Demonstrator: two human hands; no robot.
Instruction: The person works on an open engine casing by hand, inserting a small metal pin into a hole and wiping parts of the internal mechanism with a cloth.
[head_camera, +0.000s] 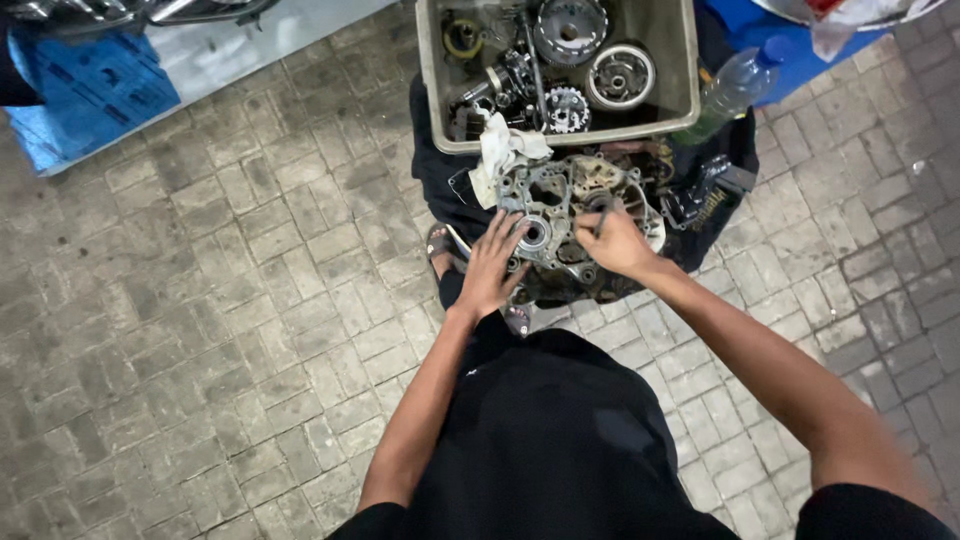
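Fingers (505, 235) of the left hand (490, 272) are spread flat and released, pressing on the near left part of the engine crankcase half (560, 215), fingertips just beside its round bearing (534, 235). Right hand (615, 243) is clenched around a thin dark tool (602, 222), only a short length of which shows above the knuckles; its tip meets the casing near the centre, kind of tool cannot be told. Crankcase lies flat on a black cloth (440, 175) spread over the paved floor (250, 300), directly ahead of the person's knees, both forearms reaching out to it. A sandal (441, 243) shows at the casing's near left edge, partly under the left hand. A dirty white rag (503, 150) is draped over the casing's far left corner, touching it. Right of the casing, on the same cloth, sit dark small parts (700, 195), details too small to tell. Beyond the casing, touching its far edge, stands a beige plastic tub (432, 90) holding gears, a toothed sprocket (566, 108), a round clutch drum (620, 77) and shafts. A clear plastic bottle (735, 88) with blue cap lies just right of the tub. Far left: a blue sheet (85, 95) on the floor.
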